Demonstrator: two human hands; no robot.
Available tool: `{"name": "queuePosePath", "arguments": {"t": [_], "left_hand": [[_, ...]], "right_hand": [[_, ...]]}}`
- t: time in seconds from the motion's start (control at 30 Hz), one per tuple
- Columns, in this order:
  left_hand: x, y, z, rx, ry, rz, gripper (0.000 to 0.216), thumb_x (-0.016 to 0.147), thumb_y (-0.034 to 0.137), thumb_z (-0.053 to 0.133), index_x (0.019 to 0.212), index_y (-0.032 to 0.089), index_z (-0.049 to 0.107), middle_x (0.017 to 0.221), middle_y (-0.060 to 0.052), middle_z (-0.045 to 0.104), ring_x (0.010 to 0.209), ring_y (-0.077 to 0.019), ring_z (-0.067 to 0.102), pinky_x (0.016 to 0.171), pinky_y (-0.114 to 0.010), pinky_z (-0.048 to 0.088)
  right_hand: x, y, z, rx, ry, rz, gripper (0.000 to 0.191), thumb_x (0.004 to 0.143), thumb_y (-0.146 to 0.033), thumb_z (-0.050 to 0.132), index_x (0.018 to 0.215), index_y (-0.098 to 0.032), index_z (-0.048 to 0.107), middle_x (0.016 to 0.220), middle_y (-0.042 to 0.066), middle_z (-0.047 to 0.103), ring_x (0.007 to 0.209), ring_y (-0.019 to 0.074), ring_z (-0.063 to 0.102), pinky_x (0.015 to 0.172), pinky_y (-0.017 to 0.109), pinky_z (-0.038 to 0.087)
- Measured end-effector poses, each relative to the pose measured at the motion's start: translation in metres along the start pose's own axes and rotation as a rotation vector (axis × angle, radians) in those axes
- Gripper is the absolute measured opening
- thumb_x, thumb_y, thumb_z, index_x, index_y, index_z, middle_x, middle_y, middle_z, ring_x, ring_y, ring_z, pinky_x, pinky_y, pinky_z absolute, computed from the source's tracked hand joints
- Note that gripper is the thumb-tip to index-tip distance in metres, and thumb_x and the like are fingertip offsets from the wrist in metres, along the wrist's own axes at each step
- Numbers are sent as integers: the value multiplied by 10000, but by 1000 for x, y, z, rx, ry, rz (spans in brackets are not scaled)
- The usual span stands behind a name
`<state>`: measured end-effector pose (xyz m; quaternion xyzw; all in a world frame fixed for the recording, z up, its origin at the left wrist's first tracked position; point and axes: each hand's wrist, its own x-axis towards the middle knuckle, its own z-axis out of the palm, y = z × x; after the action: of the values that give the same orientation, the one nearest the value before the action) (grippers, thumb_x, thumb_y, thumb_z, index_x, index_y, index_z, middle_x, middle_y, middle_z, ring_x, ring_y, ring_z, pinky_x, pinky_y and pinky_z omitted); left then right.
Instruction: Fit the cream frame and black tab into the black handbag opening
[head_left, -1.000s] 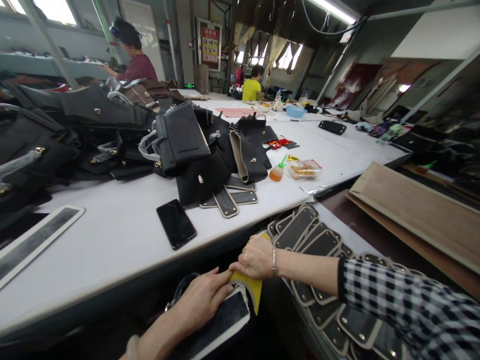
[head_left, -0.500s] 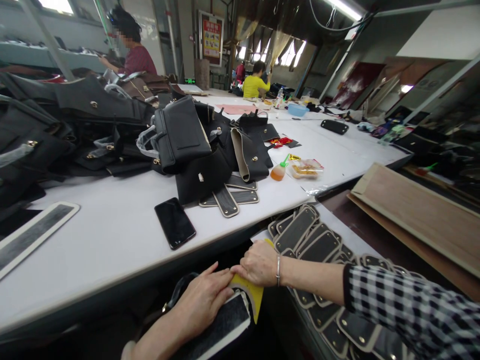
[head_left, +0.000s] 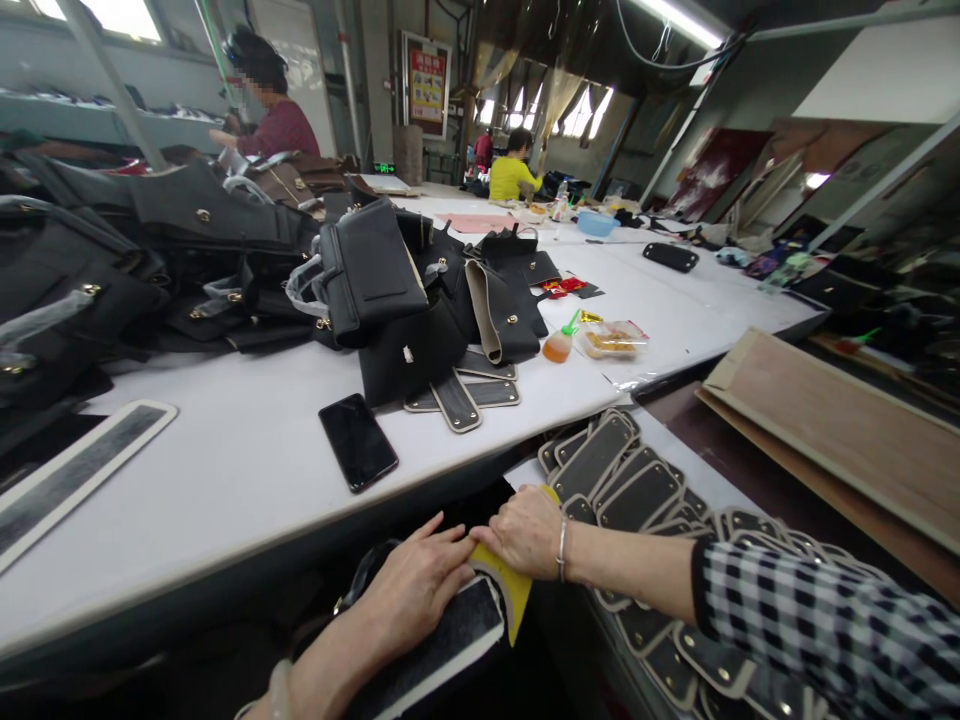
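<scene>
Low at the table's front edge, my right hand (head_left: pixel 523 528) is closed round a flat yellow piece (head_left: pixel 513 585) with a curved, brownish inner edge; its exact kind is unclear. That curve lies against the end of a black panel with white borders (head_left: pixel 450 640), on what looks like a black bag. My left hand (head_left: pixel 411 585) rests on this panel with fingers stretched out, their tips close to my right thumb. Part of the panel is hidden under the left hand and forearm. A dark loop like a handle (head_left: pixel 366 572) shows beside the left wrist.
Black handbags (head_left: pixel 371 270) are heaped on the white table (head_left: pixel 247 450), near a phone (head_left: pixel 358 442). Stud-cornered black panels (head_left: pixel 641 490) are piled at right. A glue bottle (head_left: pixel 559 345) and a food box (head_left: pixel 615 340) stand farther back. Two co-workers (head_left: pixel 277 125) (head_left: pixel 513 178) sit beyond.
The whole view has shifted slightly, so the table things appear a little farther right. Both hands keep nearly the same hold and place at the panel's end.
</scene>
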<state>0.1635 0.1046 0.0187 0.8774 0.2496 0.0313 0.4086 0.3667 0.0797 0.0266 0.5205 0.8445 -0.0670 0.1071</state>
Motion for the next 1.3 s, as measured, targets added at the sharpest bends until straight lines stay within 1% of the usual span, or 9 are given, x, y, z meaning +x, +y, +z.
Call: {"name": "queuePosePath", "arguments": {"t": [0.27,0.43,0.57,0.7,0.83,0.9,1.0,1.13,1.3], "left_hand": [[-4,-1,7,24,44,16,308,978,251,406,1174,231,643,1221,-48,681,1317,-222,465,1190,-443,165],[-9,1,-1,-151,-29,-10,333,974,288,389,1176,274,654,1272,-22,652,1353,-253,413,1187,-483,25],[-6,-3,-7,-286,-66,-67,390,969,393,346,1113,294,695,1166,8,707,1134,-235,610,1132,-400,252],[-3,-11,-7,-419,-45,-189,487,929,488,356,1036,198,733,1013,-29,737,948,-231,645,859,-291,463],[0,-12,-3,-495,-62,-230,439,859,510,446,733,169,691,631,16,596,598,-151,505,586,-243,408],[3,-12,-3,-501,-79,-228,392,828,472,478,583,178,560,542,41,443,525,-121,379,519,-238,339],[8,-10,-3,-474,-91,-232,357,792,410,498,522,197,402,533,52,323,520,-109,287,496,-244,281],[10,-7,-4,-426,-90,-247,315,778,373,478,531,199,389,545,49,321,537,-113,282,503,-250,263],[13,-1,-5,-376,-94,-286,269,755,343,472,533,192,447,542,45,334,542,-115,304,495,-247,250]], "right_hand": [[-11,-17,7,54,-42,137,622,1004,-405,223,739,-160,729,726,144,740,680,269,716,598,326,433],[-21,-38,9,170,-36,262,624,997,-386,208,774,-134,733,752,200,732,715,305,709,640,368,438],[-32,-50,16,365,5,363,655,974,-451,199,718,-123,704,759,239,712,747,325,681,684,408,410],[-44,-41,31,762,16,483,748,883,-714,141,584,-180,573,528,96,577,560,214,575,574,332,374],[-52,-29,44,1292,-32,636,835,783,-769,-139,718,-221,488,415,-81,245,352,101,236,397,252,247],[-53,-30,46,1529,-40,643,834,757,-827,-61,915,-226,495,484,-102,276,376,89,224,389,226,246],[-48,-37,48,1782,-26,616,793,684,-904,284,1074,-239,471,575,-106,349,413,66,280,399,199,270],[-36,-47,53,1913,21,632,640,608,-747,655,941,-223,499,555,-124,314,393,34,244,371,173,197],[-32,-51,57,1929,40,630,557,628,-685,694,819,-206,485,527,-118,321,389,29,263,361,172,190]]}}
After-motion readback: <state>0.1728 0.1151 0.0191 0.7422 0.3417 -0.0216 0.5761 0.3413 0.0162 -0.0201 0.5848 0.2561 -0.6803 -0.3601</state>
